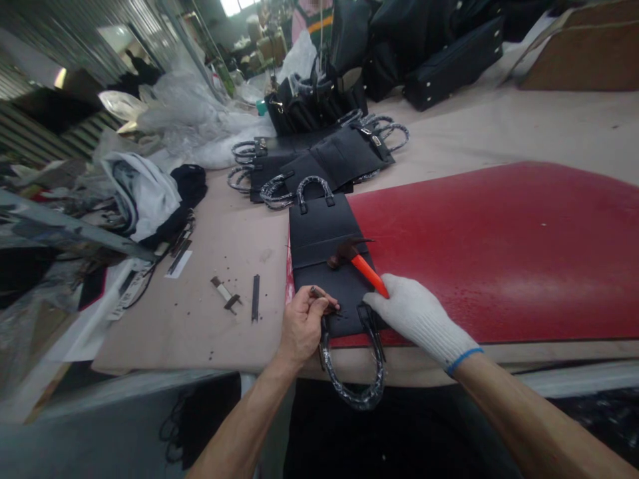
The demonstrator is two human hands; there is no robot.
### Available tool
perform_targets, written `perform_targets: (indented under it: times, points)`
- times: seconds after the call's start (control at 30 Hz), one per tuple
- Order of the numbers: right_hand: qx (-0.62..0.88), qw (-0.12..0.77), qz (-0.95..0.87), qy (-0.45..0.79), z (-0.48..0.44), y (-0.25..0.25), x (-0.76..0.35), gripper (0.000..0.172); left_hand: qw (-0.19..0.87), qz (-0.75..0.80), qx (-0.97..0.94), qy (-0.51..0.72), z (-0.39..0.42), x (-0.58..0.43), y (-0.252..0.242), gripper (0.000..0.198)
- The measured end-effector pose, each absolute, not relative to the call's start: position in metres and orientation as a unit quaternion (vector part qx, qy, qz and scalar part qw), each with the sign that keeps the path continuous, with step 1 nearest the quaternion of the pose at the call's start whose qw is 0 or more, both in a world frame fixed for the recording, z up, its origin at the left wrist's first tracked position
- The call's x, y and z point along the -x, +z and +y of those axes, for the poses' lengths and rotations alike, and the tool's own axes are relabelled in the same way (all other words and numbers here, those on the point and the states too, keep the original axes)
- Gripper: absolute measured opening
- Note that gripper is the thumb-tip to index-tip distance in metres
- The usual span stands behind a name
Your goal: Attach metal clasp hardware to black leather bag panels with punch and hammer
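A flat black bag panel [322, 229] with wrapped handles at both ends lies on the edge of a red mat [499, 246]. My right hand [417, 318], in a white glove, is closed round the orange handle of a hammer [355, 258], whose dark head rests on the panel. My bare left hand [303, 322] pinches a small dark punch tool [319, 294] against the panel's near part. The near handle [357, 386] hangs over the table edge.
A stack of similar black panels with handles [319, 163] lies behind. Small metal tools [227, 296] and a dark strip [255, 297] sit on the brown table to the left. Plastic wrapping, cloth and black bags crowd the far and left sides.
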State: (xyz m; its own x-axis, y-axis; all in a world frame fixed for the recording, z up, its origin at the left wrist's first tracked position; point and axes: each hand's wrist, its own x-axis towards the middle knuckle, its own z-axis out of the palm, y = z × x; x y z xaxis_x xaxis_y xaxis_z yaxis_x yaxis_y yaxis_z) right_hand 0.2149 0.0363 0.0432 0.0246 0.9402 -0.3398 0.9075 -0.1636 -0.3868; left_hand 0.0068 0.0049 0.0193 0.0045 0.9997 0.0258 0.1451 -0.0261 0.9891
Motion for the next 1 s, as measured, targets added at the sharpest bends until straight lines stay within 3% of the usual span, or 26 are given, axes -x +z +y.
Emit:
perform_targets:
  times: [1.0]
  points:
    - [0.708, 0.067, -0.647, 0.274, 0.036, 0.043, -0.216, 0.031, 0.306, 0.457, -0.731, 0.404, 0.006, -0.002, 0.014, 0.017]
